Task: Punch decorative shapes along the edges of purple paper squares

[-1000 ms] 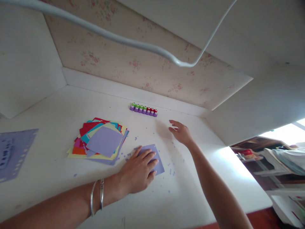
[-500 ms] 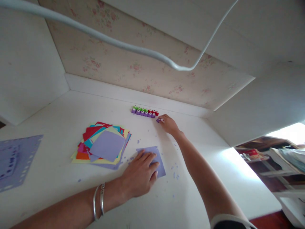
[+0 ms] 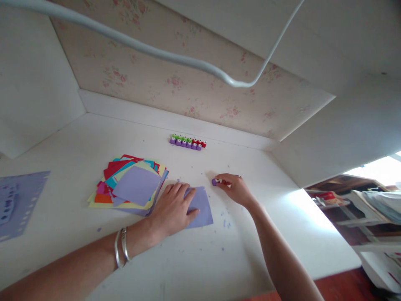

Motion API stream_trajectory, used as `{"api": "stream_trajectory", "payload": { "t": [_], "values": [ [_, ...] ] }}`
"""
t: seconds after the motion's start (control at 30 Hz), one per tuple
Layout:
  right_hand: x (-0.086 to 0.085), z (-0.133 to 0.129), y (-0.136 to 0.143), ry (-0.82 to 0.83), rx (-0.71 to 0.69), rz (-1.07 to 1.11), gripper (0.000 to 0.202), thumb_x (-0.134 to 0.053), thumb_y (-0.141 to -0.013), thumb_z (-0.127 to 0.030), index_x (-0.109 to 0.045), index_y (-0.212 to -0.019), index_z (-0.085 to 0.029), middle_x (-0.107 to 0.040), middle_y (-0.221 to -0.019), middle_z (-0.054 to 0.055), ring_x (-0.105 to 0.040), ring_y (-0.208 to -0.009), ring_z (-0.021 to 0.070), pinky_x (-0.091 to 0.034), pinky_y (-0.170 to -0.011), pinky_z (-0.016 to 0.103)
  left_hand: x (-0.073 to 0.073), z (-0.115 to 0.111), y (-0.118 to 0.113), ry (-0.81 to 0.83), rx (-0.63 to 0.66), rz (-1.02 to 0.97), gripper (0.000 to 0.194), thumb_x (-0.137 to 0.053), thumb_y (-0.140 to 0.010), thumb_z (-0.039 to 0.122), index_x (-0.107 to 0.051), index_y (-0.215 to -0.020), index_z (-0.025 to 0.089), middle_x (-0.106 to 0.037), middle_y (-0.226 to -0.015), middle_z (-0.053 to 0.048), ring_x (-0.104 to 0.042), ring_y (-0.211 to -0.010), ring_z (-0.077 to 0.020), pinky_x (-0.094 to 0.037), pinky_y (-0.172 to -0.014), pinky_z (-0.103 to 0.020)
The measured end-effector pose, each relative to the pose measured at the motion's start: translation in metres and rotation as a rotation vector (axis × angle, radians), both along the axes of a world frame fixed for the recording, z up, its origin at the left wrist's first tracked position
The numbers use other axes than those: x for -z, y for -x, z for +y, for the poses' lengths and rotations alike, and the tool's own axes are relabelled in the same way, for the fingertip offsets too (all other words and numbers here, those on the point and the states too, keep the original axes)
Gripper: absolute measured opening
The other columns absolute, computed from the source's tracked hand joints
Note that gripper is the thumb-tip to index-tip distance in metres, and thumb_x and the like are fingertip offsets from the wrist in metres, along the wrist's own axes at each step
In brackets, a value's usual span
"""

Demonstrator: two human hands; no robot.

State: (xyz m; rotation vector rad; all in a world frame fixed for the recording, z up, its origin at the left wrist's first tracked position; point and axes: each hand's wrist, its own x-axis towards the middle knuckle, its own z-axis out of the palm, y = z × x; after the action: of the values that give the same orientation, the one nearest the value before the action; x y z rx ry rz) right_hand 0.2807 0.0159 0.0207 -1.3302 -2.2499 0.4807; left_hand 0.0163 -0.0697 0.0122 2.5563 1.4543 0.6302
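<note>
My left hand (image 3: pixel 175 207) lies flat with its fingers spread, resting on the left part of a square sheet of purple paper (image 3: pixel 203 211). A row of small holes seems to run along the sheet's top edge. To the right of that sheet, my right hand (image 3: pixel 234 189) has thumb and fingers closed on a small purple and white craft punch (image 3: pixel 215 182), just above or on the table. Farther back stand two rows of similar craft punches (image 3: pixel 187 143), purple in front, green and red behind. Tiny purple paper bits (image 3: pixel 226 223) are scattered around the sheet.
A fanned stack of coloured paper squares (image 3: pixel 136 186) lies left of my left hand. At the far left is a larger purple sheet (image 3: pixel 31 200) with punched edges. A white cable (image 3: pixel 188 62) hangs across the top, before the flowered wall. Shelves (image 3: pixel 372 200) stand at the right.
My right hand has drawn the purple craft punch away from the rows, toward me and near the paper. My left hand has slid left, uncovering more of the sheet.
</note>
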Motion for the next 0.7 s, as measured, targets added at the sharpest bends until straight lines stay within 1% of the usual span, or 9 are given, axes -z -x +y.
{"api": "stream_trajectory", "payload": {
  "t": [0.13,0.2,0.3,0.37,0.43,0.5,0.57,0.7],
  "values": [
    [0.005,-0.028,-0.002,0.061,0.030,0.137,0.023,-0.062,-0.087,-0.031,-0.069,-0.108,-0.026,-0.071,-0.107,0.005,-0.068,-0.079,0.0177,-0.057,-0.069,0.031,0.001,0.003,0.001,0.035,-0.011,-0.095,0.049,-0.069,-0.080,0.042,-0.059,-0.122,0.020,-0.056,-0.115,-0.011,-0.049,-0.109,-0.0309,-0.040,-0.098,-0.049],
    [0.007,-0.038,0.001,0.094,0.035,0.223,0.024,-0.061,-0.088,-0.031,-0.068,-0.110,-0.025,-0.070,-0.109,0.006,-0.067,-0.088,0.0191,-0.057,-0.075,0.032,0.003,0.005,0.002,0.049,-0.015,-0.164,0.046,-0.074,-0.076,0.036,-0.062,-0.118,0.021,-0.053,-0.113,-0.010,-0.049,-0.108,-0.0291,-0.042,-0.099,-0.047],
    [0.010,-0.045,0.005,0.122,0.002,0.320,0.022,-0.060,-0.089,-0.032,-0.069,-0.108,-0.024,-0.069,-0.109,0.007,-0.066,-0.097,0.0202,-0.056,-0.085,0.034,0.007,0.006,0.003,0.091,0.010,-0.276,0.038,-0.074,-0.076,0.030,-0.064,-0.111,0.020,-0.048,-0.113,-0.009,-0.052,-0.108,-0.0252,-0.045,-0.100,-0.040],
    [0.011,-0.046,0.008,0.146,-0.010,0.360,0.022,-0.061,-0.089,-0.032,-0.069,-0.108,-0.024,-0.069,-0.109,0.007,-0.065,-0.100,0.0203,-0.055,-0.087,0.034,0.010,0.006,0.004,0.133,0.024,-0.335,0.035,-0.073,-0.077,0.028,-0.065,-0.109,0.020,-0.046,-0.115,-0.008,-0.055,-0.107,-0.0227,-0.047,-0.099,-0.037],
    [0.012,-0.045,0.009,0.159,-0.004,0.373,0.021,-0.061,-0.089,-0.032,-0.069,-0.108,-0.025,-0.069,-0.109,0.006,-0.065,-0.099,0.0201,-0.056,-0.087,0.035,0.011,0.007,0.005,0.161,0.024,-0.367,0.032,-0.073,-0.077,0.027,-0.065,-0.108,0.021,-0.046,-0.118,-0.008,-0.056,-0.107,-0.0220,-0.047,-0.099,-0.036],
    [0.013,-0.045,0.011,0.161,-0.001,0.376,0.021,-0.061,-0.089,-0.031,-0.069,-0.107,-0.025,-0.069,-0.109,0.006,-0.065,-0.099,0.0200,-0.055,-0.088,0.035,0.011,0.009,0.006,0.169,0.025,-0.375,0.030,-0.073,-0.077,0.025,-0.067,-0.105,0.022,-0.049,-0.121,-0.007,-0.056,-0.110,-0.0226,-0.046,-0.100,-0.036],
    [0.013,-0.045,0.012,0.156,-0.006,0.386,0.021,-0.061,-0.089,-0.031,-0.069,-0.107,-0.025,-0.069,-0.108,0.006,-0.065,-0.100,0.0201,-0.056,-0.088,0.035,0.010,0.011,0.007,0.169,0.038,-0.376,0.027,-0.072,-0.076,0.021,-0.068,-0.103,0.022,-0.055,-0.119,-0.007,-0.058,-0.110,-0.0225,-0.046,-0.101,-0.036],
    [0.012,-0.050,0.017,0.149,-0.007,0.397,0.020,-0.062,-0.088,-0.032,-0.070,-0.106,-0.025,-0.069,-0.108,0.006,-0.065,-0.099,0.0198,-0.056,-0.088,0.035,0.008,0.017,0.009,0.203,0.045,-0.427,0.023,-0.069,-0.077,0.016,-0.070,-0.100,0.021,-0.070,-0.103,-0.003,-0.064,-0.099,-0.0195,-0.048,-0.095,-0.032]
  ]
}}
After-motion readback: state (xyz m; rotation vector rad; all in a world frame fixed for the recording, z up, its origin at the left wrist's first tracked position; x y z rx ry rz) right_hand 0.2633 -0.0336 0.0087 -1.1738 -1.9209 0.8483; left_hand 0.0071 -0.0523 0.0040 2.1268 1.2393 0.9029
